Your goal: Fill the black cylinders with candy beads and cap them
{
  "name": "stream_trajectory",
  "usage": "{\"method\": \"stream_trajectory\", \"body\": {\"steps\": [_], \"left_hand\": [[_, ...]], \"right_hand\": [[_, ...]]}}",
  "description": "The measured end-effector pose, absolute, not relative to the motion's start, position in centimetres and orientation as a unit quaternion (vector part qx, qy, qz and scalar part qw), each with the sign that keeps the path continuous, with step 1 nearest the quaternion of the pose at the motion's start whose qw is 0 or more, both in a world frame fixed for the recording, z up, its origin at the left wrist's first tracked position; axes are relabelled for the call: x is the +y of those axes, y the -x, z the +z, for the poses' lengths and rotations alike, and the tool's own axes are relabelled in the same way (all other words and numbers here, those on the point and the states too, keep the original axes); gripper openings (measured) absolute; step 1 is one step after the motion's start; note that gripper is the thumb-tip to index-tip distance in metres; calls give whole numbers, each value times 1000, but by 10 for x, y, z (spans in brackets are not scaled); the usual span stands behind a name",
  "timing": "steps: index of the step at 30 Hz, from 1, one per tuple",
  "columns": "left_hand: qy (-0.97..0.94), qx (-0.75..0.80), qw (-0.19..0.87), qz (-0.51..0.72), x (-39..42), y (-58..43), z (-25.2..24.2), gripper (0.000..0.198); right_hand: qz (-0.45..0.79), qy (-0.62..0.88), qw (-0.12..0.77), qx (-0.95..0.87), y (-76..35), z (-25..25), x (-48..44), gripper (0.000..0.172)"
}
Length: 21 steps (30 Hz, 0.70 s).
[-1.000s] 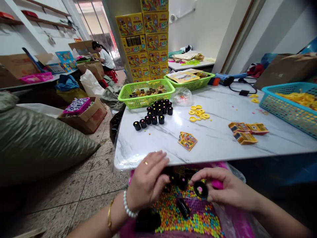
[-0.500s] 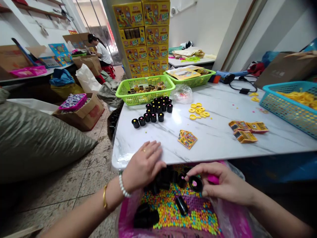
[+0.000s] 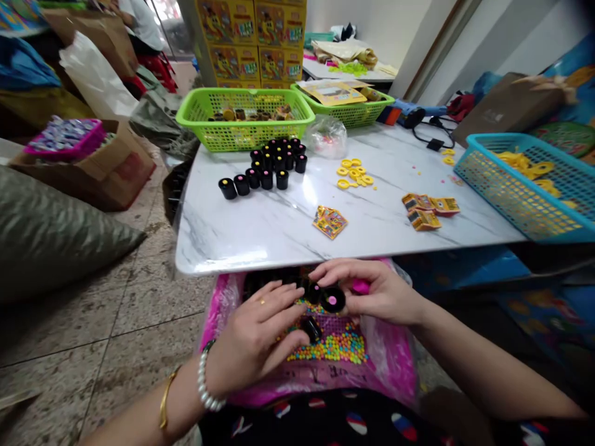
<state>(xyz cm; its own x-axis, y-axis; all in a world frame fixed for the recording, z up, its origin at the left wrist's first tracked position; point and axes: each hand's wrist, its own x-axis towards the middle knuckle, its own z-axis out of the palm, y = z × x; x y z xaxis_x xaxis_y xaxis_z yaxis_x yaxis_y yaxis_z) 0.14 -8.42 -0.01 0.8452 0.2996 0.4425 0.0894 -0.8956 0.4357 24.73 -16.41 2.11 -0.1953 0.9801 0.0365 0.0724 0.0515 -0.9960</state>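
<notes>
My right hand [image 3: 379, 291] pinches a black round container [image 3: 333, 300] with a pink centre, and a bright pink piece [image 3: 360, 286] shows against its fingers. My left hand [image 3: 253, 339] lies over the coloured candy beads [image 3: 331, 347], fingers apart, its fingertips beside a black cylinder [image 3: 312, 329] lying among them. The beads sit in a pink plastic bag [image 3: 223, 310] on my lap. More black containers [image 3: 260, 269] lie in a dark heap under the table edge, partly hidden by my hands.
A white marble table [image 3: 195, 241] stands just beyond my hands, bearing upright black containers [image 3: 264, 166], yellow rings [image 3: 353, 173], and printed packets [image 3: 423, 207]. Green baskets [image 3: 244, 118] and a blue basket [image 3: 525, 186] stand on it. A co-worker [image 3: 139, 18] sits far back.
The view has tipped down and shifted, moving the table up and left. My left hand has slid off the table edge onto the beads, nearer my right hand, which still holds the black container.
</notes>
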Motion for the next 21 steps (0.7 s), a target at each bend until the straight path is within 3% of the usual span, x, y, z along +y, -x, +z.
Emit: {"method": "stream_trajectory", "body": {"steps": [5,8,12,15,18,21], "left_hand": [[-804,279,424,311,-121,-2,-8,48],[-746,309,484,337,-126,-6,-17,55],[-774,344,403,346,-127,7,-27,51],[-819,342,325,327,-128,24,-37,37],[-818,354,342,297,-131,34,-47,31],[-809,362,363,286,-134,35,-52,32]], "right_hand": [[463,471,402,-634,-228,13,-162,31],[421,476,363,-681,-211,8,-162,34],[492,533,286,-626,-198,-1,-167,53],[570,515,160,-620,-195,-11,-173,34],[591,449,66,-667,-192,-22,-178,34],[528,437,-16,-728,-193,-33,-179,32]]}}
